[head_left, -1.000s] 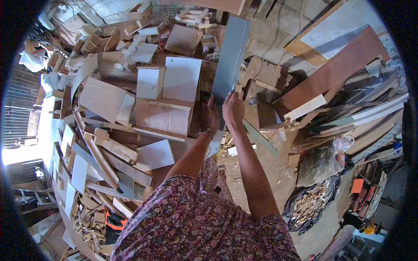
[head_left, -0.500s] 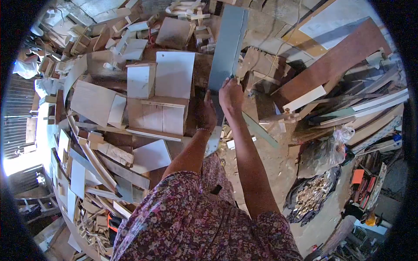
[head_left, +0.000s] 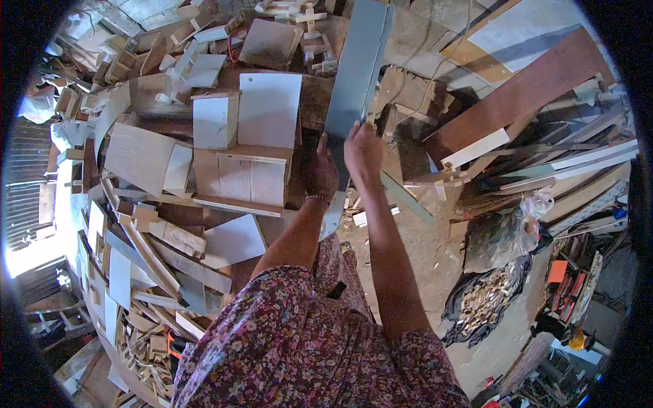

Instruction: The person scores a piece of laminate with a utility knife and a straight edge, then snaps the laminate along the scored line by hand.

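A long grey board point(head_left: 355, 75) lies lengthwise ahead of me, with a thin line running near its right edge. My left hand point(head_left: 322, 175), a bracelet at its wrist, grips the board's left edge near the close end, thumb on top and the other fingers mostly hidden. On the right side of the board, my right hand point(head_left: 364, 153) is closed in a pinch at the line. Whatever sits between those fingertips is too small and covered to name. Just left of my left hand stands a wooden box-like piece point(head_left: 241, 178) with a white panel point(head_left: 271, 109).
Wood offcuts crowd the left side, including a plywood sheet point(head_left: 139, 156). To the right lean a brown board point(head_left: 524, 95) and several long strips. A dark cloth point(head_left: 445, 314) holding wood scraps lies on the floor point(head_left: 408, 272) at lower right.
My right hand has shifted slightly towards me along the board's right edge, its fingers still pinched. The left hand keeps its hold. The whole view has moved a little.
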A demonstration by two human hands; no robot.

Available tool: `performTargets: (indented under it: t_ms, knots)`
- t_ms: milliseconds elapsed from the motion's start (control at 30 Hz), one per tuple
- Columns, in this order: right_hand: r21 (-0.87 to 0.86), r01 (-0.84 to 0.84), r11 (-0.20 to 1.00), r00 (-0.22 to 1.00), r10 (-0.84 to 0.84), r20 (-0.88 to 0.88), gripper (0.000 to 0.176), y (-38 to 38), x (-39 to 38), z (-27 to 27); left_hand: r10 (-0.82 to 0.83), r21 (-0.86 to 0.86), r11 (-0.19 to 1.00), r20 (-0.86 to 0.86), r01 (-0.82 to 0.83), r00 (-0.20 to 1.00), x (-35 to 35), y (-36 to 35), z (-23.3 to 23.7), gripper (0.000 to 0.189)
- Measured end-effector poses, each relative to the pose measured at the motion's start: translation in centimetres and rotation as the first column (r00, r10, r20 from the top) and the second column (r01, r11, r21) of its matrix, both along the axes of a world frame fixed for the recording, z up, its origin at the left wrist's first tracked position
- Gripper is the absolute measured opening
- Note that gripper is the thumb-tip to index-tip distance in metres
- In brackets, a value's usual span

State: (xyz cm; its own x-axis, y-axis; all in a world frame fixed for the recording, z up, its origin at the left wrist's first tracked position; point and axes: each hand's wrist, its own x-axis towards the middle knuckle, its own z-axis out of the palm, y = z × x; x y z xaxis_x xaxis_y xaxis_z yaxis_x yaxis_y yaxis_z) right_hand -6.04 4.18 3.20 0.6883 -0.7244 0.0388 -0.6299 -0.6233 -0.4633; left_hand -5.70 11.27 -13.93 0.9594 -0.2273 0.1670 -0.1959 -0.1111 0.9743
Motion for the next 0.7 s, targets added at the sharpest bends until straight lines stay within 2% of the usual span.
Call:
performTargets:
  t_ms: [33,67,100,133,200,267,300,367,433,500,533,600,633,667,700]
  knots:
    - [0.048,0.021,0.999,0.999,-0.020,-0.035,0.025,-0.3,0.5,0.3,-0.042,-0.030,0.999,-0.084,0.039,0.996,0.3,0.1,-1.7,0.039]
    - [-0.010,0.014,1.000,1.000,-0.014,0.009,0.025,0.1,0.2,0.4,-0.084,-0.068,0.995,-0.161,0.074,0.983,0.8,0.0,-2.7,0.039]
    - [-0.012,0.013,1.000,1.000,-0.013,0.008,0.025,0.5,-0.2,0.6,-0.124,-0.111,0.989,-0.236,0.100,0.964,1.0,-0.1,-3.2,0.039]
    - [0.016,0.011,1.000,1.000,-0.011,0.012,0.027,1.0,-1.0,0.8,-0.121,-0.112,0.989,-0.240,0.096,0.963,0.7,0.0,-1.9,0.039]
    - [0.043,0.015,0.999,1.000,-0.015,0.017,0.029,2.1,-2.6,0.7,-0.051,0.111,0.992,-0.110,0.063,0.993,-0.1,0.6,2.1,0.039]
    - [0.134,0.027,0.991,0.997,-0.017,-0.081,0.028,2.8,-4.1,0.0,-0.010,0.316,0.949,0.036,-0.002,0.999,-0.9,0.9,7.1,0.039]
    - [0.132,0.029,0.991,0.997,-0.018,-0.080,0.028,2.9,-4.2,0.1,0.000,0.411,0.911,0.113,-0.047,0.994,-1.1,0.9,7.9,0.039]
    - [0.118,0.050,0.992,0.991,-0.035,-0.131,0.028,2.8,-3.9,0.6,-0.005,0.345,0.939,0.078,-0.022,0.997,-1.0,0.8,6.0,0.039]
    - [0.089,0.018,0.996,0.998,-0.013,-0.061,0.028,1.4,-2.6,0.7,-0.009,0.282,0.959,0.038,-0.002,0.999,-0.8,1.0,6.1,0.039]
    - [0.065,-0.012,0.998,1.000,0.011,0.005,0.029,0.3,-0.8,0.5,-0.016,0.508,0.861,0.082,-0.028,0.997,-0.8,1.1,7.5,0.041]
    - [0.058,0.002,0.998,0.999,0.000,-0.033,0.028,-0.1,-0.1,0.5,-0.018,0.514,0.857,0.080,-0.026,0.997,-1.0,1.0,6.7,0.041]
    - [0.065,0.028,0.997,0.996,-0.022,-0.084,0.026,0.0,0.4,1.2,0.113,0.236,0.953,0.303,-0.190,0.946,-0.7,0.3,5.3,0.043]
    - [0.067,0.022,0.998,0.996,-0.016,-0.091,0.026,0.4,-0.2,0.9,0.119,0.239,0.951,0.298,-0.194,0.947,-0.7,0.6,7.5,0.043]
    - [0.060,-0.001,0.998,0.999,0.004,-0.047,0.025,0.8,-1.0,0.6,-0.058,0.561,0.826,-0.023,0.061,0.998,-0.4,1.1,11.9,0.042]
    - [0.052,-0.019,0.998,1.000,0.019,-0.002,0.025,1.3,-1.8,0.4,-0.124,0.721,0.581,-0.381,0.378,0.916,-0.2,1.4,14.3,0.042]
